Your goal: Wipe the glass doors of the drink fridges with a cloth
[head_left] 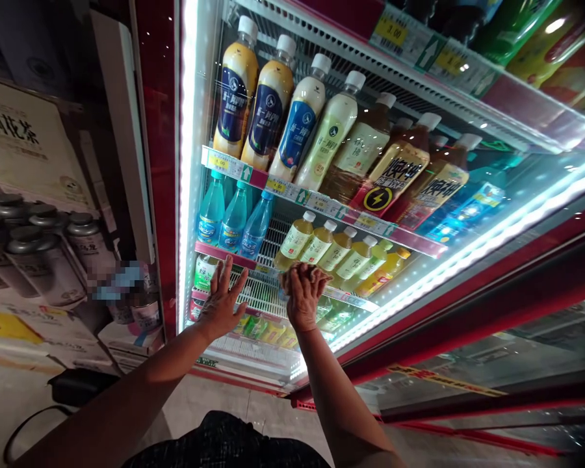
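Observation:
My right hand (302, 299) grips a crumpled brown cloth (322, 276), held up in front of a lit drinks fridge. Behind the cloth is a shelf with small bottles of pale yellow tea (316, 246). To its left, my left hand (223, 302) is raised with fingers spread and nothing in it. Its fingertips overlap the shelf edge below the blue bottles (234, 218). Small light reflections suggest a glass pane between my hands and the bottles, though I cannot tell how firmly either hand touches it.
Taller bottles (275, 101) line the shelf above, over price tags (322, 203). A red frame (468, 273) borders the fridge on the right. On the left stand dark cans (43, 257) and boxes. A black bag (80, 388) lies low on the left, near the grey floor (224, 398).

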### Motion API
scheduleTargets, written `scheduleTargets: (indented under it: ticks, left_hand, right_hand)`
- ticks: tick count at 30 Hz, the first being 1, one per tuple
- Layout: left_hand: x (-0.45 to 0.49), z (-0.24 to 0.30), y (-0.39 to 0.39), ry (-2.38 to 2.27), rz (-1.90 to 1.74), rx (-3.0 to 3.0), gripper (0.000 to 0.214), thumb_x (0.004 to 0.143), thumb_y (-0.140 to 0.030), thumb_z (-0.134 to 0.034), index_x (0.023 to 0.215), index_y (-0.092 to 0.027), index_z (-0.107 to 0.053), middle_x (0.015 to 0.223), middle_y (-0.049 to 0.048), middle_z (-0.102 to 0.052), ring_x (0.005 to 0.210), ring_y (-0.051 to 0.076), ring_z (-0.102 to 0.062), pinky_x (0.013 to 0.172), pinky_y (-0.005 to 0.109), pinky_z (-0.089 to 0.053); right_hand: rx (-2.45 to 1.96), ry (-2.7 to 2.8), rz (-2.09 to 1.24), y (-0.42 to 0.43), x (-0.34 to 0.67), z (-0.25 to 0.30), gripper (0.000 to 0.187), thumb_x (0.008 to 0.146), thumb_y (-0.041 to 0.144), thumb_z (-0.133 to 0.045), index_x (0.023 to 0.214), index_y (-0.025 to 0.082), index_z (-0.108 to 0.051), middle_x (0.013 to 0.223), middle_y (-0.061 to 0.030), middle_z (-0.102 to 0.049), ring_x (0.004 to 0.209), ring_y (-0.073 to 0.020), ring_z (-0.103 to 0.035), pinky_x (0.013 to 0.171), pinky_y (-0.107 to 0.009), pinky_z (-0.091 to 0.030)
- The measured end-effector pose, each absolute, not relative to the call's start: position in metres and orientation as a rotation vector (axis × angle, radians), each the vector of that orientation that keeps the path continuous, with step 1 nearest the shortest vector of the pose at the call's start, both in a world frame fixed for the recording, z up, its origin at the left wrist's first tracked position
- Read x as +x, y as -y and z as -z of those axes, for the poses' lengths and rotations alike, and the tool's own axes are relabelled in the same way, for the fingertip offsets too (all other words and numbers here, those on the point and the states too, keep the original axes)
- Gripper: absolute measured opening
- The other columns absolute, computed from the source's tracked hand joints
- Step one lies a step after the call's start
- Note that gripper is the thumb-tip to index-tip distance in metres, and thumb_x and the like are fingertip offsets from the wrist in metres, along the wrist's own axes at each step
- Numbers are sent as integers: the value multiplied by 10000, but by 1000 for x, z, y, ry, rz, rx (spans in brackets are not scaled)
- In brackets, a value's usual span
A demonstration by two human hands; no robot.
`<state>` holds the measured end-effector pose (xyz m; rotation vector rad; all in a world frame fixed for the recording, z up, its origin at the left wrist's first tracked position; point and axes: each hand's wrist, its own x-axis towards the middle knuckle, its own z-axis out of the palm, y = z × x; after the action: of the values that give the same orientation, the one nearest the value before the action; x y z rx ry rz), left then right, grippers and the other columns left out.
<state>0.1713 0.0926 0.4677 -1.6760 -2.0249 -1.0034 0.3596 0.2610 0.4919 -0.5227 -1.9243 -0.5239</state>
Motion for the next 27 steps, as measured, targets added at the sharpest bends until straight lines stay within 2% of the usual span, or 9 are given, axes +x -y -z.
scheduleTargets:
  ticks: [3,5,8,10,13,16,20,25,27]
  left_hand:
    - [167,-469,-89,1978,1003,-1699,982,890,-195,-643,1663,-326,-51,1747,97,185,1605,461,4,1241,673,-284]
    - [163,-472,-86,1946,1013,-1710,949,907,-181,-619,1663,-329,-65,1759,97,131,1611,434,-51,1243,644,-307]
    - [157,-475,-83,1902,1065,-1670,917,930,-173,-590,1663,-338,-65,1764,105,83,1600,394,-174,1233,592,-353]
    - [153,-477,-81,1895,1093,-1607,929,928,-177,-597,1662,-348,-54,1762,110,91,1590,397,-208,1222,590,-369]
    - [148,-477,-79,1955,1088,-1500,979,905,-189,-637,1662,-348,-38,1755,120,133,1589,449,-165,1227,649,-324]
    - [142,-473,-78,2061,1064,-1414,1032,882,-194,-671,1662,-343,-12,1745,127,180,1589,494,-100,1227,689,-292]
    - [135,-467,-77,2119,1040,-1413,1095,857,-169,-693,1654,-371,30,1726,115,255,1590,507,-47,1221,695,-304]
    - [127,-464,-72,2106,1028,-1464,1046,863,-167,-682,1657,-370,-32,1723,106,259,1593,491,1,1224,684,-312]
    - [124,-463,-69,2094,1022,-1488,1025,865,-163,-676,1658,-369,-60,1730,102,235,1596,482,-19,1227,683,-308]
  right_hand:
    - [-484,2005,544,-258,356,-495,574,974,86,-490,1519,262,-525,1504,-100,-615,1636,-257,-154,1317,-591,-166]
    - [-514,1935,531,-259,354,-500,605,972,90,-501,1556,247,-476,1537,-123,-580,1634,-272,-164,1309,-613,-164]
    - [-560,1831,512,-257,344,-501,633,980,95,-495,1596,209,-407,1569,-169,-536,1641,-296,-113,1291,-660,-148]
    - [-542,1872,510,-252,336,-498,606,982,100,-494,1576,205,-442,1543,-165,-564,1644,-288,-92,1296,-649,-138]
    - [-446,1996,534,-245,327,-497,536,977,115,-515,1503,219,-542,1466,-125,-643,1645,-249,-96,1322,-575,-108]
    - [-427,2011,542,-244,325,-502,519,976,109,-513,1483,216,-558,1442,-118,-661,1643,-232,-116,1330,-539,-85]
    - [-504,1933,506,-242,315,-504,557,969,104,-486,1516,204,-524,1483,-147,-622,1644,-278,-97,1309,-615,-84]
    - [-352,2076,547,-234,301,-504,457,970,135,-520,1398,239,-640,1401,-82,-690,1644,-219,-106,1333,-503,-41]
    - [-357,2061,557,-233,297,-507,442,974,134,-518,1386,225,-648,1411,-87,-681,1644,-220,-110,1333,-499,-43]
